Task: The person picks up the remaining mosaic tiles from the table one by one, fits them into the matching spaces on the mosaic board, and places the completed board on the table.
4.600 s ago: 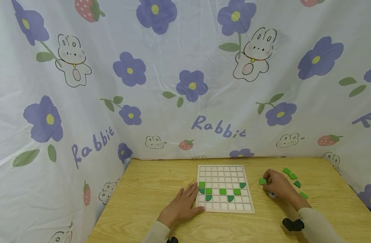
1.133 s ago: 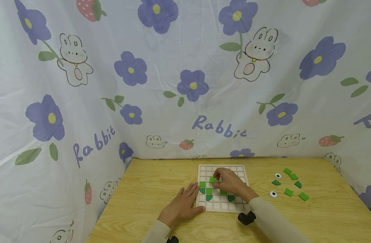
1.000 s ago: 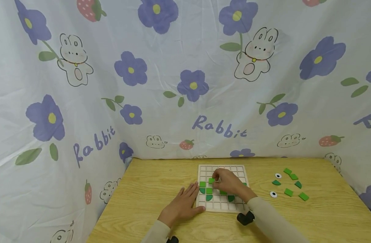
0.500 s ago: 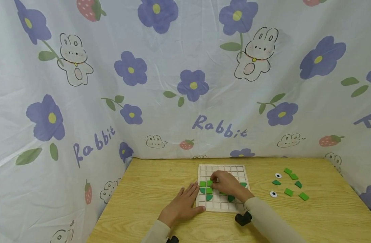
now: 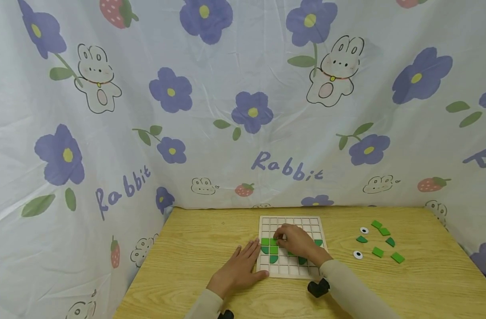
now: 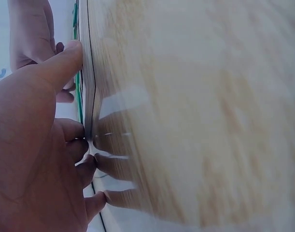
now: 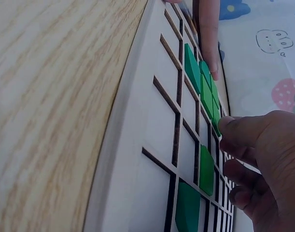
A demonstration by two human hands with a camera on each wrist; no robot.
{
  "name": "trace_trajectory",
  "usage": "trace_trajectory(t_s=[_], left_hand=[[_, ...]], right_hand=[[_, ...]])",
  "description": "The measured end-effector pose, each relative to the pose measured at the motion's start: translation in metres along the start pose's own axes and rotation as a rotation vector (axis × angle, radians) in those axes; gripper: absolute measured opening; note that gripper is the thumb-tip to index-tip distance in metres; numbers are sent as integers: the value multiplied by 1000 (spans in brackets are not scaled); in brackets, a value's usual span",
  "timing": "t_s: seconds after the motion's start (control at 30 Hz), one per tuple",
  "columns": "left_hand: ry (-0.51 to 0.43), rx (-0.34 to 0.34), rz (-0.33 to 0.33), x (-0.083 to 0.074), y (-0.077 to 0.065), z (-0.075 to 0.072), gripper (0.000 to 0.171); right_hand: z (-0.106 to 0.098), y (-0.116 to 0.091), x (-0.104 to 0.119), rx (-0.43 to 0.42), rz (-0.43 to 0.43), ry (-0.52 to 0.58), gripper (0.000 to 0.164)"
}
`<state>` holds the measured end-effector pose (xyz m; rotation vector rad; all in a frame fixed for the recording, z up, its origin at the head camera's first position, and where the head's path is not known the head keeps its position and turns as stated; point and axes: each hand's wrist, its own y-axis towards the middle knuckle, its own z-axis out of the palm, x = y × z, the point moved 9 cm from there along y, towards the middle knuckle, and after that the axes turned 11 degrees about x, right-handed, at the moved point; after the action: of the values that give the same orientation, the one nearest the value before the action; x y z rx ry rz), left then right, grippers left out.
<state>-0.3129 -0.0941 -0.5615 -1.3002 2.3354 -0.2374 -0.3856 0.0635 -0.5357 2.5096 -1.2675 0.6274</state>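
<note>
My right hand (image 5: 295, 239) reaches over the wooden grid board (image 5: 284, 277), thumb and curled fingers at the right edge of a light green square tile (image 5: 272, 242). That tile lies level in its cell, beside another light green square (image 5: 265, 242) and above a third one (image 5: 274, 250). The right wrist view shows the thumb tip touching the tile (image 7: 216, 120). Dark green quarter-circle tiles (image 5: 273, 259) sit in other cells; some tiles are partly hidden by the right hand. My left hand (image 5: 240, 268) rests with straight fingers along the board's left edge, thumb at its lower corner.
Right of the board lie loose light green squares (image 5: 377, 252), dark green quarter-circles (image 5: 361, 239) and two white eye discs (image 5: 358, 254) on the wooden table (image 5: 211, 230). A rabbit-and-flower patterned cloth (image 5: 211, 177) hangs behind and at the left.
My right hand took a green square tile from the right side to the board, then lowered it leftward and towards me into a cell. My left hand has stayed at the board's edge.
</note>
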Motion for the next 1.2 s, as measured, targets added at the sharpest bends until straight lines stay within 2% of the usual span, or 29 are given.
trace_trajectory(t_s=[0.67, 0.9, 1.2], left_hand=[[-7, 3, 19, 1, 3, 1, 90], [-5, -1, 8, 2, 1, 0, 93], [-4, 5, 12, 5, 6, 4, 91]], right_hand=[[-1, -7, 2, 7, -23, 6, 13], [-14, -20, 1, -47, -32, 11, 12], [-36, -42, -17, -67, 11, 44, 9]])
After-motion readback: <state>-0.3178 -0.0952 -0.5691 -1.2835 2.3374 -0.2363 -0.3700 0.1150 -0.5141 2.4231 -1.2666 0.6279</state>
